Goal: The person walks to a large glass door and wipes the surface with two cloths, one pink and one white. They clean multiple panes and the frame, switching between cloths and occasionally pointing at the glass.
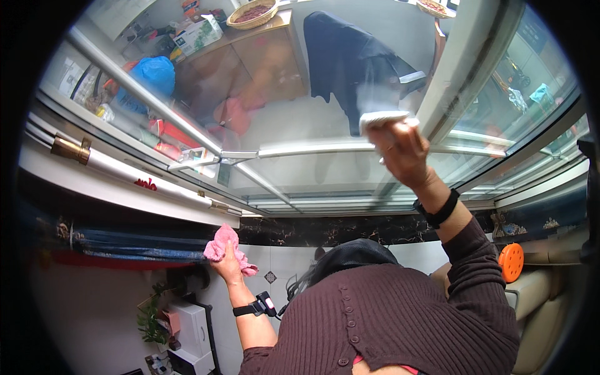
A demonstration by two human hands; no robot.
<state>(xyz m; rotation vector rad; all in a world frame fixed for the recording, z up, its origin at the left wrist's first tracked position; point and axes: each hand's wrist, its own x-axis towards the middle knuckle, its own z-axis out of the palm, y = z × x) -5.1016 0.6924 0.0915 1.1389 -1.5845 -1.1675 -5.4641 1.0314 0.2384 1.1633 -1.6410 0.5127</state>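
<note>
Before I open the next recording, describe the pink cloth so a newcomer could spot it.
From the brown ribbed top, follow the left forearm up to the left hand. The pink cloth is crumpled in its grip, its colour standing out against the dark blue fabric beside it.

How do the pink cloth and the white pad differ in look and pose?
The pink cloth is crumpled; the white pad looks flatter, though blurred. The left hand holds the pink cloth low, away from the glass; the right hand holds the white pad up at the glass. Both are hand-held.
</note>
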